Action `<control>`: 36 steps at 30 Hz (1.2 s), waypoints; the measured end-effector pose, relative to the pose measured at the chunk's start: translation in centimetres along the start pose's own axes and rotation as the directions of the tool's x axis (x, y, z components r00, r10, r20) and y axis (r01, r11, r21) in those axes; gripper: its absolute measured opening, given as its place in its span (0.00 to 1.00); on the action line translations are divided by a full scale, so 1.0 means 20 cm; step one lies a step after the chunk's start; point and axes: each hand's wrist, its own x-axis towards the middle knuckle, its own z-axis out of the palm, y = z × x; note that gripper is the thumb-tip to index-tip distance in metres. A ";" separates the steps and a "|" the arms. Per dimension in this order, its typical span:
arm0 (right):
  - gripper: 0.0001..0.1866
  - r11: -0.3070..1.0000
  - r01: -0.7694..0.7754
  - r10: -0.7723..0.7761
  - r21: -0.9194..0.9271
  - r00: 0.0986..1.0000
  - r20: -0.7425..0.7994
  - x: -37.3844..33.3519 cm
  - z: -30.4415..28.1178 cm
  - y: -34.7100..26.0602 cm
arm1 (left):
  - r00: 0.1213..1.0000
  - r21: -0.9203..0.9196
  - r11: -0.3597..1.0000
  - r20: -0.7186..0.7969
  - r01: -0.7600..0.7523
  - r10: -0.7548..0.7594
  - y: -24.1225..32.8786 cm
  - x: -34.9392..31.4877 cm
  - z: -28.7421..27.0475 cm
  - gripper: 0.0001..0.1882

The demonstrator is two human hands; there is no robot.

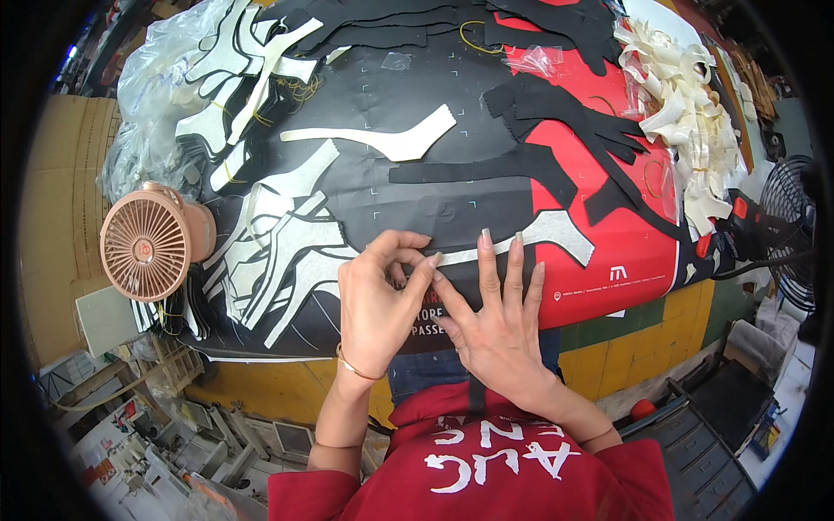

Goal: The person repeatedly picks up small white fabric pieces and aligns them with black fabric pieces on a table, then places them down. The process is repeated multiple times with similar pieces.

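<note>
White piece (563, 234) near mat (365, 91) edge: left hand (380, 291) pinching thin tip, right hand (501, 337) spread over it; open mat beyond.

Left hand (382, 291) pinching narrow end of white piece (560, 230); right hand (497, 334) resting spread fingers across its strip. Black piece (508, 164) lying just beyond. Pale pieces (304, 236) overlapping at left, near pink fan (146, 247). Cream scraps (676, 97) lying heaped at right.

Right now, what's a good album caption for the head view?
Left hand at the thin end, right hand across a white cutout.
</note>
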 end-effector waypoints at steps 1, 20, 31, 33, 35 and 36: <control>0.29 1.000 -0.009 0.009 0.008 1.000 0.006 0.00 0.00 -0.01 | 1.000 0.006 1.000 -0.005 -0.012 0.012 0.01 0.00 0.00 0.08; 0.26 0.995 0.098 -0.098 -0.022 0.995 -0.005 -0.05 -0.04 0.05 | 0.969 0.278 0.954 0.242 -0.109 0.040 0.07 0.07 -0.06 0.11; 0.26 0.996 0.082 -0.083 -0.033 0.996 -0.025 -0.04 -0.01 0.03 | 0.928 0.325 0.920 0.360 -0.218 0.092 0.08 0.13 -0.09 0.13; 0.26 0.996 0.076 -0.078 -0.037 0.996 -0.032 -0.03 -0.01 0.03 | 0.918 0.321 0.921 0.386 -0.222 0.087 0.07 0.15 -0.09 0.13; 0.27 0.997 0.061 -0.062 -0.048 0.998 -0.017 -0.03 -0.01 0.04 | 0.914 0.327 0.912 0.392 -0.246 0.105 0.08 0.15 -0.09 0.13; 0.27 0.997 0.058 -0.059 -0.052 0.998 -0.010 -0.03 -0.01 0.03 | 0.911 0.337 0.906 0.397 -0.255 0.109 0.08 0.16 -0.09 0.13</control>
